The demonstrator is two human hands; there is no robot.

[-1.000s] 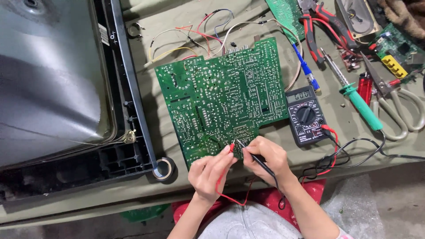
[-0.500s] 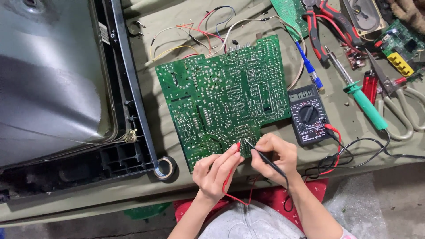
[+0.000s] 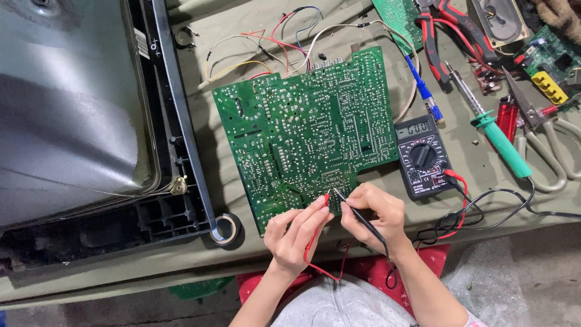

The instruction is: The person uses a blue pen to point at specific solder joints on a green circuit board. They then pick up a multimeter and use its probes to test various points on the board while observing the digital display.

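A large green circuit board (image 3: 308,127) lies solder side up on the cloth-covered bench. My left hand (image 3: 293,233) pinches a red test probe (image 3: 324,202) whose tip touches the board's near edge. Just to the right, my right hand (image 3: 372,218) grips a black test probe (image 3: 357,213) like a pen, its tip on the board close to the red one. Both leads run to a black multimeter (image 3: 422,156) lying right of the board.
A grey tube television (image 3: 72,121) lies face down at the left. A roll of black tape (image 3: 225,228) sits by its corner. Right of the meter lie a green-handled soldering iron (image 3: 493,130), red pliers (image 3: 445,36), scissors (image 3: 544,142) and small boards.
Both hands have shifted slightly to the right along the board's near edge, keeping the two probe tips on it.
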